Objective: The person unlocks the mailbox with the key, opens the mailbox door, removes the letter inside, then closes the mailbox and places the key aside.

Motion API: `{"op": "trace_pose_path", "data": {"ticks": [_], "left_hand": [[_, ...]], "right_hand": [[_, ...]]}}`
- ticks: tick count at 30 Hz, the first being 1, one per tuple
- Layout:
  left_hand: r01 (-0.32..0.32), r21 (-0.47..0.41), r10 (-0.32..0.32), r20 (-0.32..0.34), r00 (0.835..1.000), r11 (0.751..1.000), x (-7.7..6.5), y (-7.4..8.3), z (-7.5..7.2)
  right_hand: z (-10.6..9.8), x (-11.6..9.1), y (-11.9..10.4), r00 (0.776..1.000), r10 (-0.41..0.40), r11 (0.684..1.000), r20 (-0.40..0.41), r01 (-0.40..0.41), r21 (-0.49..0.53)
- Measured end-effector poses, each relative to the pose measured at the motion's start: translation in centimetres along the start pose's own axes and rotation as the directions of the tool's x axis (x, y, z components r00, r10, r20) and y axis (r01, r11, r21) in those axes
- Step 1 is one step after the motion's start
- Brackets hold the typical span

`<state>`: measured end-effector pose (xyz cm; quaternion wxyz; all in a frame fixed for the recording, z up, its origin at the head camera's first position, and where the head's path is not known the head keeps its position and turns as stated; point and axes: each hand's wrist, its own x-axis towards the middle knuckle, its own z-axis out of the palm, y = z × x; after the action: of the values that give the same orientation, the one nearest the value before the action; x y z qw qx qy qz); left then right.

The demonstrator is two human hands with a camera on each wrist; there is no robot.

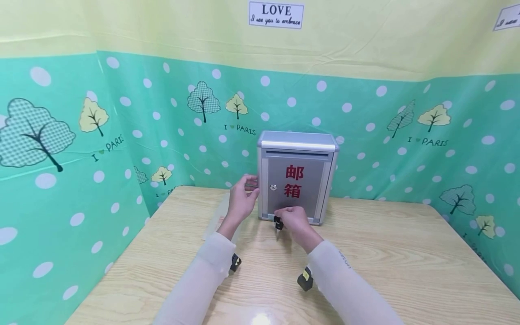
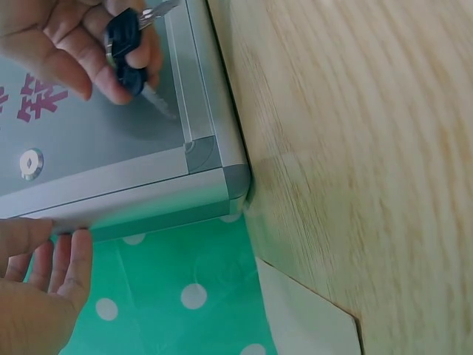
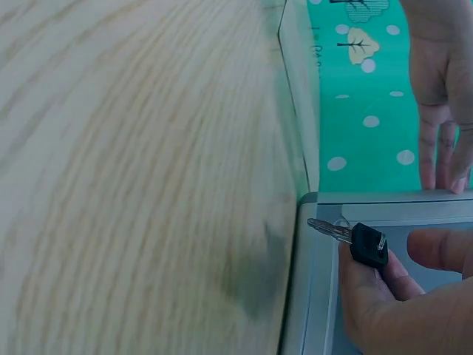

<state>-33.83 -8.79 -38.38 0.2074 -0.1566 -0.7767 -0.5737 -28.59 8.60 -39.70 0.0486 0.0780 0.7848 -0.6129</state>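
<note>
A silver-grey mailbox point(image 1: 299, 153) with red characters and a small round lock point(image 1: 273, 187) on its door stands upright on the table. My left hand point(image 1: 242, 201) is at the box's left side; in the left wrist view its fingertips point(image 2: 77, 240) rest against the side edge, near the lock point(image 2: 31, 163). In front of the lower door, my right hand point(image 1: 295, 221) holds black-headed keys point(image 1: 278, 222). Two metal blades show in the left wrist view of the keys point(image 2: 126, 44). From the right wrist, one key point(image 3: 368, 245) lies on the fingers, its blade pointing away from the palm.
Left of the box, a pale flat sheet point(image 1: 219, 221) lies on the wooden table point(image 1: 386, 253), partly behind the left forearm. A green and yellow patterned curtain point(image 1: 357, 99) hangs close behind the box and along both sides. The mail slot point(image 1: 296, 154) runs across the box's upper front.
</note>
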Motion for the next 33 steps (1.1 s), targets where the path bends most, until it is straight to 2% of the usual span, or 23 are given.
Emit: {"op": "trace_pose_path", "data": {"ticks": [4,17,27,33], "left_hand": [[0.005,-0.004,-0.005,0.001,1.000,1.000,0.0,0.0,0.0],[-0.008,-0.002,0.008,-0.008,1.000,1.000,0.0,0.0,0.1],[-0.009,0.002,0.009,-0.007,1.000,1.000,0.0,0.0,0.1],[-0.008,0.006,0.008,-0.011,1.000,1.000,-0.1,-0.1,0.2]], "right_hand": [[0.1,0.3,0.6,1.000,0.024,1.000,0.006,-0.024,0.012],[0.1,0.6,1.7,1.000,0.023,0.999,-0.012,-0.023,-0.027],[-0.7,0.8,1.6,0.997,0.042,0.999,0.070,-0.043,0.007],[-1.2,1.0,1.5,0.997,0.044,0.999,0.061,-0.043,-0.017]]}}
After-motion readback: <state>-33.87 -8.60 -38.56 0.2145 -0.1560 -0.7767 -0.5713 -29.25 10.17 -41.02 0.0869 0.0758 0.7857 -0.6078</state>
